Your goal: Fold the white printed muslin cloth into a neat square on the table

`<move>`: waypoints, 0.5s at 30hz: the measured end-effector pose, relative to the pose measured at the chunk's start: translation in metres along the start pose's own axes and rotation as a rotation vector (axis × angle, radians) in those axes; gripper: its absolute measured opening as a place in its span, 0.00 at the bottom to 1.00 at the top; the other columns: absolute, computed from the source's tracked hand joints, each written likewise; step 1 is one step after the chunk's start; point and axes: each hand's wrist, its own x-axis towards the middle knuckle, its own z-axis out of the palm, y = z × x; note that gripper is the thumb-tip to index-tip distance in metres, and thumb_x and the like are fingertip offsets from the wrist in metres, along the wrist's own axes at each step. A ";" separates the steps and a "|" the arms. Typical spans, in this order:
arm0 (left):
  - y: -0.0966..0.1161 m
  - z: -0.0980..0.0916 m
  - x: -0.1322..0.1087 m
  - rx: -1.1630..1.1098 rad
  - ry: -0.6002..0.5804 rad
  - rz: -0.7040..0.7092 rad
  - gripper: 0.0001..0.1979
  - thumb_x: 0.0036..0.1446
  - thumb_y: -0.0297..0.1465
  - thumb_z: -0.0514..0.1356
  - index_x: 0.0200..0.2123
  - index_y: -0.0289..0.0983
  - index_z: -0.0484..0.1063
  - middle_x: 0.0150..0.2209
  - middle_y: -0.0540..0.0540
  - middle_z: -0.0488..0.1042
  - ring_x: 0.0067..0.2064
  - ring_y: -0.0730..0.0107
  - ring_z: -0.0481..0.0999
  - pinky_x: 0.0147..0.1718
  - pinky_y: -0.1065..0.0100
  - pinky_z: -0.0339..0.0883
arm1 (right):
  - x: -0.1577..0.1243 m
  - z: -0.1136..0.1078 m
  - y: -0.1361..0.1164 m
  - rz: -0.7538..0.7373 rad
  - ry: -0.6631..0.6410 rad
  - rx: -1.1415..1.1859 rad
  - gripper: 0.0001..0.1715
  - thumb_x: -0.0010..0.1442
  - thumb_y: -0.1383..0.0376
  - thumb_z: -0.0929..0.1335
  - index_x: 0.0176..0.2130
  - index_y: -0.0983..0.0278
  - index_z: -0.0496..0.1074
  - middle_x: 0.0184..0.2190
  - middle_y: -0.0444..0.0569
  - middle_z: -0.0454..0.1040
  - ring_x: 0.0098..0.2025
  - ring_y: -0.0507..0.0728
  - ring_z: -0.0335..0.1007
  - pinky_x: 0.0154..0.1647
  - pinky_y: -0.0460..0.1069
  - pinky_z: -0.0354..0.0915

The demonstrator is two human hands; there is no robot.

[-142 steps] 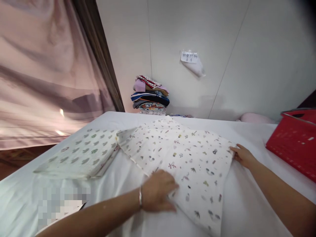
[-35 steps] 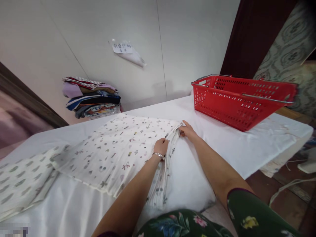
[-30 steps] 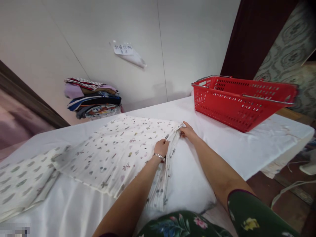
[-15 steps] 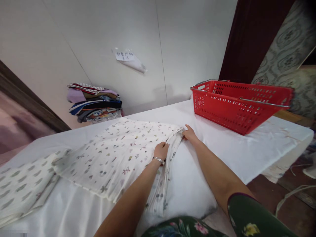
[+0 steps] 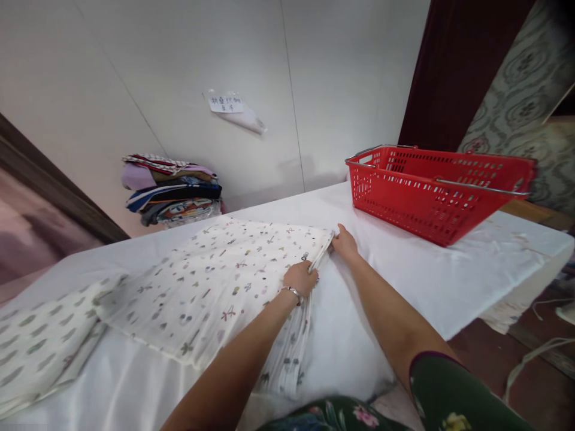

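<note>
A thin white cloth (image 5: pixel 215 281) printed with small motifs lies spread over the white-covered table (image 5: pixel 431 275). Its right side is folded, with loose layers hanging towards my body. My left hand (image 5: pixel 300 278), with a silver bracelet at the wrist, is closed on the folded right edge. At the far right corner of the cloth, my right hand (image 5: pixel 345 244) pinches the edge between thumb and fingers. Some of its fingers are hidden beneath the hand.
To the left lies another white cloth (image 5: pixel 40 335) with grey-green leaf-like marks. A red plastic basket (image 5: pixel 404 200) with metal handles stands at the back right. Folded fabrics (image 5: pixel 173 191) are stacked by the wall at the back left. A paper note (image 5: pixel 227 104) hangs on the wall.
My left hand has shifted slightly right along with the cloth's edge it grips. My right hand stays at the far corner.
</note>
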 end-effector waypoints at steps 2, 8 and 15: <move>0.003 0.000 -0.002 0.011 -0.019 -0.007 0.15 0.52 0.38 0.53 0.41 0.42 0.71 0.37 0.47 0.76 0.40 0.64 0.73 0.35 0.68 0.62 | 0.002 -0.001 0.002 0.012 0.019 -0.006 0.29 0.53 0.65 0.65 0.54 0.67 0.63 0.40 0.53 0.74 0.43 0.57 0.69 0.42 0.47 0.61; 0.004 0.005 -0.011 0.053 -0.036 0.030 0.20 0.51 0.37 0.54 0.48 0.40 0.67 0.46 0.45 0.73 0.45 0.63 0.72 0.40 0.66 0.63 | 0.009 0.002 0.011 0.042 -0.062 0.038 0.13 0.52 0.67 0.61 0.31 0.69 0.74 0.22 0.48 0.74 0.20 0.49 0.65 0.23 0.43 0.59; -0.004 0.002 -0.031 0.002 -0.048 0.056 0.21 0.52 0.46 0.54 0.43 0.39 0.68 0.42 0.45 0.73 0.43 0.62 0.73 0.37 0.65 0.63 | 0.013 -0.003 0.011 -0.004 -0.063 0.046 0.16 0.54 0.66 0.61 0.39 0.67 0.74 0.29 0.46 0.76 0.21 0.47 0.65 0.21 0.41 0.58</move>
